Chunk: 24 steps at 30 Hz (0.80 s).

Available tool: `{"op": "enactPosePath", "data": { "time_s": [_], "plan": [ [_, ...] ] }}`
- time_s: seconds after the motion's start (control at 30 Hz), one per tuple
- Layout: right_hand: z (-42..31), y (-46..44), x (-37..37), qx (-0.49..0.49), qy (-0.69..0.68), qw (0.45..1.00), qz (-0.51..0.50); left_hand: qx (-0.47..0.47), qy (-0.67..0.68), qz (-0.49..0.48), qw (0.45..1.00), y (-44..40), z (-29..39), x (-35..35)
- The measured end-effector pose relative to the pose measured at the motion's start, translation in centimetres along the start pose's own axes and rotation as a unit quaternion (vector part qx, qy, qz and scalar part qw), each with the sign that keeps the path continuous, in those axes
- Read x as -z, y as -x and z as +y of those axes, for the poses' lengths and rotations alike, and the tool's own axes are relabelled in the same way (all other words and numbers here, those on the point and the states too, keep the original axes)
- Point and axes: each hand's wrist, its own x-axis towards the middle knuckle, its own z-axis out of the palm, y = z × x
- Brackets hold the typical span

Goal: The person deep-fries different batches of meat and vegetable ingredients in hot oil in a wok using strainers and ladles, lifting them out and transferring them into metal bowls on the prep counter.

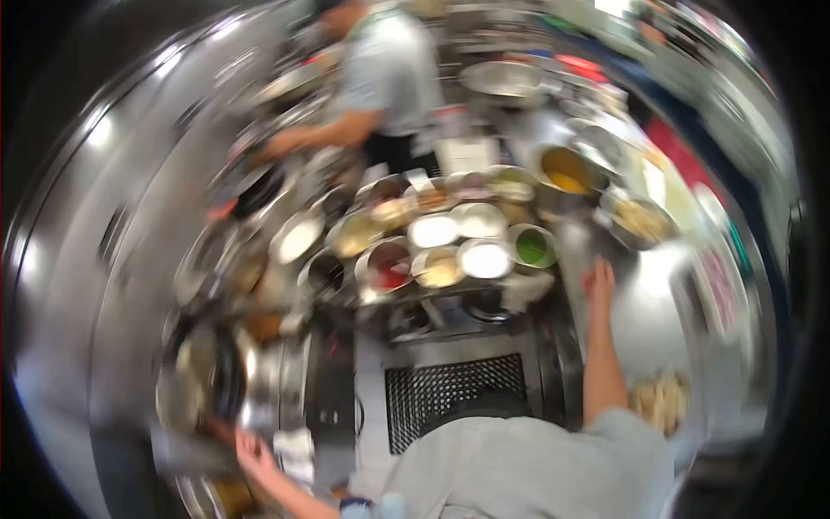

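Observation:
My left hand (254, 453) is at the lower left, by the handle end of a pan (226, 376) on the stove side; blur hides what its fingers hold, if anything. A second round pan or lid (180, 400) overlaps that pan. Beside my left hand lies a folded white cloth (296, 454). On the right, my right hand (598, 277) reaches forward over the steel counter (653, 324), its fingers smeared by motion. Near it are a container of green contents (532, 247) and a bowl of pale food (640, 218).
Several containers of ingredients, one with red contents (389, 265), stand ahead. A pot of yellow-orange liquid (566, 170) is at the back right. Another person (393, 73) works at the upper left. A black perforated mat (454, 389) lies on the floor. Pale food pieces (660, 400) sit at right.

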Motion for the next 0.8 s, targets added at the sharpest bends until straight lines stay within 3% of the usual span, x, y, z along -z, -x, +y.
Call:
{"op": "enactPosePath", "data": {
  "time_s": [0.03,0.07,0.1,0.13,0.17,0.2,0.23,0.3,0.5,0.63,0.8],
  "plan": [
    [0.5,4.1,-3.4,-0.068,-0.05,0.995,-0.058,0.004,0.03,-0.018,0.999,-1.4,1.1,3.2],
    [1.9,7.2,-5.1,-0.121,0.017,0.979,-0.162,0.015,0.075,-0.025,0.997,-0.4,1.2,2.0],
    [4.1,9.7,-6.0,-0.108,0.005,0.939,-0.326,-0.02,0.03,0.016,0.999,-0.1,1.5,1.9],
    [6.4,11.9,-7.0,-0.097,0.146,0.909,-0.378,-0.007,0.032,-0.009,0.999,-0.5,2.5,3.3],
    [8.3,13.6,-7.0,-0.039,0.183,0.854,-0.486,-0.052,-0.062,0.035,0.996,0.4,2.9,1.9],
    [9.6,14.7,-7.5,-0.099,0.253,0.799,-0.536,-0.052,-0.081,0.029,0.995,-0.7,4.1,3.4],
    [10.1,16.0,-7.8,-0.085,0.331,0.758,-0.555,-0.11,-0.164,0.079,0.977,-0.2,4.5,1.7],
    [12.5,17.2,-7.5,-0.163,0.323,0.739,-0.569,-0.14,-0.229,0.121,0.956,-0.4,6.9,1.4],
    [15.5,16.0,-5.5,-0.203,0.385,0.735,-0.52,-0.183,-0.434,0.254,0.845,-2.0,11.5,1.5],
    [15.8,15.9,-4.5,-0.225,0.389,0.742,-0.497,-0.127,-0.502,0.239,0.821,-6.4,13.9,4.0],
    [16.7,17.2,-3.5,-0.237,0.395,0.733,-0.501,-0.007,-0.219,0.168,0.961,-11.2,13.6,4.5]
  ]
}}
